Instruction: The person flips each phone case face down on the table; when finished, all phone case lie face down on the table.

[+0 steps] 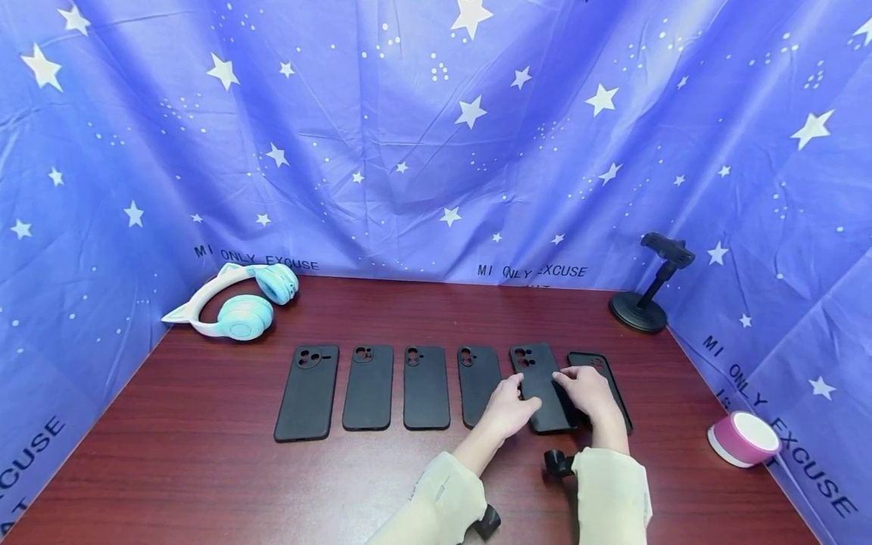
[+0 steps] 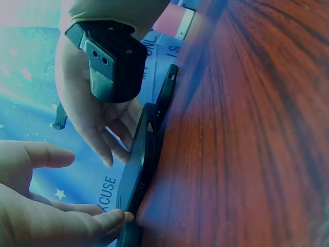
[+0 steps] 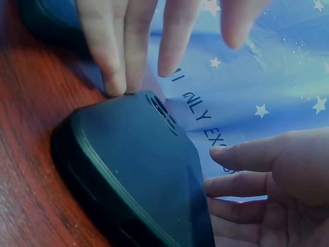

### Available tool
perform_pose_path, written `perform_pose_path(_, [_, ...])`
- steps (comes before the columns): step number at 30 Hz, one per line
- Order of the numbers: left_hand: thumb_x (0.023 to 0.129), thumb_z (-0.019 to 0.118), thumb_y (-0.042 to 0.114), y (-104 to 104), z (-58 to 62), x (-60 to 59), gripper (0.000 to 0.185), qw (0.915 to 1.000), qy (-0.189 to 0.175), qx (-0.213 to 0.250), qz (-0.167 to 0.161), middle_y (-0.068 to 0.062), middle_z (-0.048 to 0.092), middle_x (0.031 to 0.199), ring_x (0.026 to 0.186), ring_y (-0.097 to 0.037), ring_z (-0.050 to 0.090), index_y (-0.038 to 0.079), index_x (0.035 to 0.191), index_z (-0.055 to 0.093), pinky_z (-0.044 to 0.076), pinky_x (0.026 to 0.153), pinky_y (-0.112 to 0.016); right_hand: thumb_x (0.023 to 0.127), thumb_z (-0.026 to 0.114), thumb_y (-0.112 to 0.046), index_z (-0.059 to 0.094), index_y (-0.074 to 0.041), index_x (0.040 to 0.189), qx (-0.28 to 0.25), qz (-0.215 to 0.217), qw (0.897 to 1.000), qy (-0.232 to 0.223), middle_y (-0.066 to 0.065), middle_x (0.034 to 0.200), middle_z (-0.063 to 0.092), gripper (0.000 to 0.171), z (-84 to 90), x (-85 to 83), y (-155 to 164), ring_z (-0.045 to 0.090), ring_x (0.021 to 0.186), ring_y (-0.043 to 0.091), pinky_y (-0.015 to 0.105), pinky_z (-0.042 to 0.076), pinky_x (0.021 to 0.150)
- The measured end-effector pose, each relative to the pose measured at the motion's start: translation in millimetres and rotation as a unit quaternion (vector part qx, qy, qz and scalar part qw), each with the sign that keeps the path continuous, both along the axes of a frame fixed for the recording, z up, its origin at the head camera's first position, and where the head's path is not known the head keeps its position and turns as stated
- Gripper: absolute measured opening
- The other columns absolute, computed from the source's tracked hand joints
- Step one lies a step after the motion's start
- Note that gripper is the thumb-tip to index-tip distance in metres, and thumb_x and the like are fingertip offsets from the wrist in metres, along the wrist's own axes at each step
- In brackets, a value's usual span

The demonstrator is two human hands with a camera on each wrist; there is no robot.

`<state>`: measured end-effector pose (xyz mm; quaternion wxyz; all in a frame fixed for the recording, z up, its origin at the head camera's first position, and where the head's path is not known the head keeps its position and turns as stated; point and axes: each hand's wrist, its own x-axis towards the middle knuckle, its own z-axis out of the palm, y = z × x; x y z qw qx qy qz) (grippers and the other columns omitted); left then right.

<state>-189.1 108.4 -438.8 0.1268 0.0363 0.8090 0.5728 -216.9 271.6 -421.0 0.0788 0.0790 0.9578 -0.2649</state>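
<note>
A black phone case (image 1: 545, 393) lies back up between my two hands, its camera cutouts at the far end. My left hand (image 1: 506, 410) touches its left edge with extended fingertips, the thumb held apart over the case. On the opposite long edge rest the straight fingertips of my right hand (image 1: 593, 392); the thumb stays off the case in the right wrist view. Just right of it, partly hidden by the right hand, another black case (image 1: 596, 362) lies with its hollow side up. A further phone case (image 1: 480, 378) sits left of the left hand, which partly overlaps it.
Farther left in the row lie a phone case (image 1: 426, 390), a second case (image 1: 368, 390) and a third case (image 1: 308, 397). Cat-ear headphones (image 1: 245, 316) stand back left, a black phone stand (image 1: 640, 309) back right. A pink-and-white roll (image 1: 739, 440) sits at the right edge.
</note>
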Motion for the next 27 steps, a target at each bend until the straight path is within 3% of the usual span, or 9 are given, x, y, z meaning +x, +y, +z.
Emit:
perform_pose_path(2, [0.086, 0.062, 0.018, 0, 0.5, -0.2, 0.057, 1.0000, -0.001, -0.002, -0.002, -0.017, 0.054, 0.135, 0.126, -0.030, 0.053, 0.002, 0.139, 0.048, 0.045, 0.103, -0.046, 0.099, 0.047, -0.028, 0.060, 0.007, 0.125, 0.012, 0.003, 1.000, -0.001, 0.031, 0.128, 0.057, 0.045, 1.1, -0.5, -2, 0.052, 0.116, 0.048, 0.055, 0.046, 0.094])
perform_pose_path(4, [0.087, 0.062, 0.019, 0, 1.2, -0.4, 0.057, 1.0000, -0.003, -0.002, -0.005, -0.017, 0.053, 0.138, 0.128, -0.030, 0.051, 0.003, 0.140, 0.048, 0.044, 0.104, -0.047, 0.099, 0.047, -0.029, 0.060, 0.007, 0.124, 0.016, 0.003, 1.000, -0.002, 0.030, 0.129, 0.057, 0.045, 2.0, -0.8, -2, 0.050, 0.119, 0.050, 0.056, 0.045, 0.097])
perform_pose_path(8, [0.089, 0.061, 0.020, 0, 2.7, -0.4, 0.057, 1.0000, -0.005, 0.001, -0.008, -0.017, 0.050, 0.142, 0.134, -0.032, 0.046, 0.003, 0.142, 0.047, 0.041, 0.107, -0.050, 0.099, 0.049, -0.029, 0.062, 0.007, 0.123, 0.006, -0.003, 1.000, -0.010, 0.024, 0.106, 0.068, 0.045, 2.5, -0.8, -3, 0.061, 0.100, 0.040, 0.050, 0.049, 0.088])
perform_pose_path(11, [0.090, 0.061, 0.020, -1, 4.1, 0.0, 0.057, 0.9999, -0.010, 0.003, -0.009, -0.017, 0.048, 0.144, 0.136, -0.033, 0.043, 0.004, 0.142, 0.046, 0.039, 0.108, -0.052, 0.099, 0.050, -0.030, 0.062, 0.007, 0.122, -0.002, -0.003, 1.000, -0.016, 0.017, 0.093, 0.069, 0.045, 2.8, -0.6, -3, 0.062, 0.088, 0.031, 0.045, 0.049, 0.082])
perform_pose_path(17, [0.089, 0.061, 0.020, 1, 6.1, 0.1, 0.056, 0.9999, -0.009, -0.001, -0.008, -0.017, 0.049, 0.142, 0.135, -0.033, 0.044, 0.005, 0.142, 0.047, 0.041, 0.107, -0.051, 0.099, 0.051, -0.029, 0.061, 0.008, 0.122, -0.023, -0.009, 1.000, -0.018, 0.010, 0.081, 0.067, 0.045, 3.3, 0.1, -2, 0.063, 0.075, 0.018, 0.037, 0.052, 0.074])
perform_pose_path(22, [0.090, 0.060, 0.021, 4, 7.8, -0.4, 0.057, 0.9998, 0.002, -0.014, -0.011, -0.016, 0.048, 0.143, 0.135, -0.031, 0.045, 0.005, 0.142, 0.046, 0.041, 0.107, -0.049, 0.099, 0.051, -0.026, 0.060, 0.010, 0.121, -0.065, -0.022, 0.998, -0.012, 0.011, 0.085, 0.065, 0.043, 2.9, 1.3, 0, 0.063, 0.068, 0.009, 0.029, 0.055, 0.066])
perform_pose_path(27, [0.092, 0.059, 0.022, 11, 13.3, -3.1, 0.057, 0.9986, 0.019, -0.036, -0.032, -0.010, 0.043, 0.148, 0.138, -0.026, 0.042, 0.007, 0.145, 0.044, 0.041, 0.109, -0.044, 0.099, 0.052, -0.023, 0.062, 0.008, 0.119, -0.085, -0.038, 0.995, 0.037, 0.020, 0.093, 0.069, 0.039, 4.7, 3.8, 8, 0.069, 0.068, 0.015, 0.033, 0.058, 0.070])
